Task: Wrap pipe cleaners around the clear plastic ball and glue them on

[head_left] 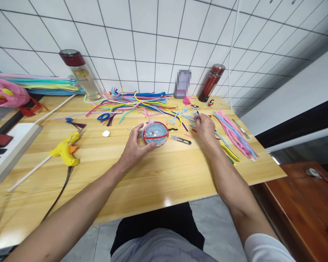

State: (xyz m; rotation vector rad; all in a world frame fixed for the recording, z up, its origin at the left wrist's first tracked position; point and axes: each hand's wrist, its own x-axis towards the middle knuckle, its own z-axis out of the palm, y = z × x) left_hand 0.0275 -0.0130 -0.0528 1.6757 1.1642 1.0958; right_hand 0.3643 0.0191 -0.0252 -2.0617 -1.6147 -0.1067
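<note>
My left hand (133,145) is curled round the left side of a light blue ball (155,133) with a red band, which rests on the wooden table (153,174). My right hand (205,128) lies palm down to the right of the ball, its fingertips reaching into small pieces of coloured pipe cleaner (190,118); whether they pinch anything is hidden. Small thread snips (181,139) lie between the ball and my right hand.
A heap of coloured pipe cleaners (136,102) lies behind the ball, and pink and blue ones (235,134) lie at the right. A yellow glue gun (65,148) with cable sits left. Two bottles (82,74) (211,83) stand by the tiled wall. A white power strip (13,149) is far left.
</note>
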